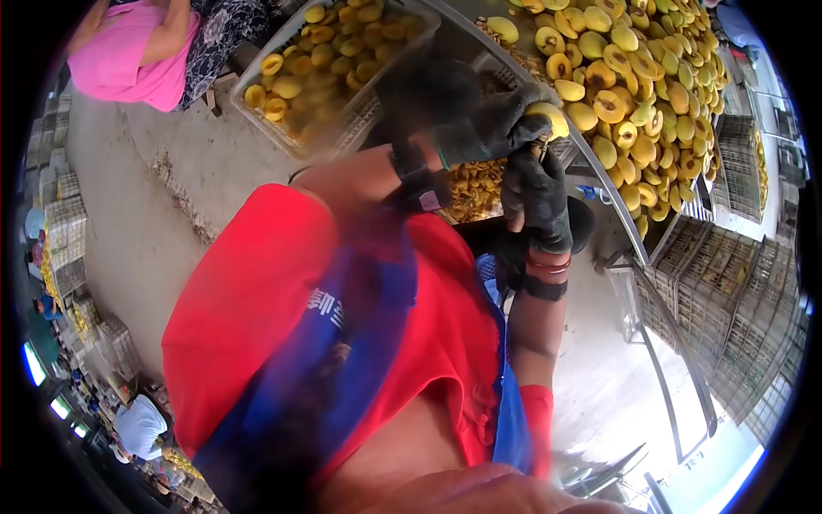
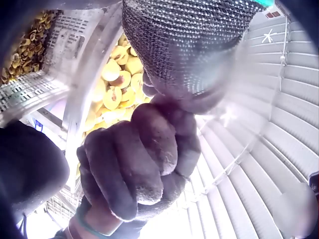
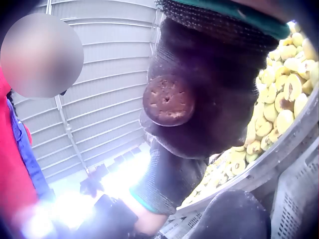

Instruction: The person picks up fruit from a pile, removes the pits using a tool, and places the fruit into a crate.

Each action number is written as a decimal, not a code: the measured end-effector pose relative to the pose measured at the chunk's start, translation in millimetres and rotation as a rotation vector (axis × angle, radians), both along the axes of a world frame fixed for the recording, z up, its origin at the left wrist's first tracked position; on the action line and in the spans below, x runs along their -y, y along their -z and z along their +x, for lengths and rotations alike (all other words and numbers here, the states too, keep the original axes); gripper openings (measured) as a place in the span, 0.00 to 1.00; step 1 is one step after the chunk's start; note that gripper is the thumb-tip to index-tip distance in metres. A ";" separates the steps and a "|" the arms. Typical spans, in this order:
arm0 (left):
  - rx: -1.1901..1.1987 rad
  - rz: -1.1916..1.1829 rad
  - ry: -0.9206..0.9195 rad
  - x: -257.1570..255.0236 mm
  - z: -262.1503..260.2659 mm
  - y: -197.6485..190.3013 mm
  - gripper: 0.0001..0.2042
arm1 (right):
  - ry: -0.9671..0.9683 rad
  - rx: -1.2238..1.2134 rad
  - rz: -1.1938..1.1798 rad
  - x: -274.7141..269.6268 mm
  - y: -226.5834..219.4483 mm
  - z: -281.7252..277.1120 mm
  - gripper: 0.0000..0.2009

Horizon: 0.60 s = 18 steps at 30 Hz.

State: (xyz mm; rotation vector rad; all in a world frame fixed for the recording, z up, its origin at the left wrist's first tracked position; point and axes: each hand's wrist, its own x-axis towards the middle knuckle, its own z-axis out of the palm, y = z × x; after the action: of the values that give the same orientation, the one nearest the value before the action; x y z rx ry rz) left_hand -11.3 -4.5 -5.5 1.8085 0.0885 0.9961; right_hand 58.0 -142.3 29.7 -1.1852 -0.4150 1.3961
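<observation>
In the head view, my gloved left hand [image 1: 501, 124] pinches a yellow fruit [image 1: 550, 120] above my gloved right hand [image 1: 539, 195]. The two hands meet, and a small thin piece shows between them. The left wrist view has my left hand [image 2: 189, 50] large at the top, with my right hand [image 2: 134, 154] below, its fingers curled; the held fruit is hidden there. In the right wrist view, a round brown handle end [image 3: 168, 100] sticks out of my right hand's [image 3: 214, 89] grip, with my left hand [image 3: 177, 172] behind it.
Halved yellow fruit [image 1: 625, 94] lies heaped on a metal-edged table [image 1: 612, 193]. A crate [image 1: 253, 86] of fruit stands at upper left, and smaller pieces [image 1: 475, 193] lie below my hands. A person in pink [image 1: 128, 60] sits nearby; stacked crates [image 1: 728, 283] stand at right.
</observation>
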 end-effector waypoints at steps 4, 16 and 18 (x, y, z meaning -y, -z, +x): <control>-0.032 -0.041 0.211 -13.6 1.1 -1.1 0.17 | -0.018 -0.186 0.064 4.7 7.0 4.5 0.05; -0.032 -0.120 0.355 -22.8 -11.3 8.1 0.18 | -0.070 -0.264 0.066 1.5 7.5 -5.0 0.07; 0.032 -0.068 0.203 -19.7 -3.8 19.6 0.16 | -0.056 -0.235 0.093 -2.5 11.0 -4.6 0.07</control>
State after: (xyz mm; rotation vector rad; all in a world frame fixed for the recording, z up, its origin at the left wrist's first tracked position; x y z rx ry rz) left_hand -15.1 15.2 -25.1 1.7011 -0.0787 0.8676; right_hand 53.4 -139.9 18.7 -0.9275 -0.3453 1.5282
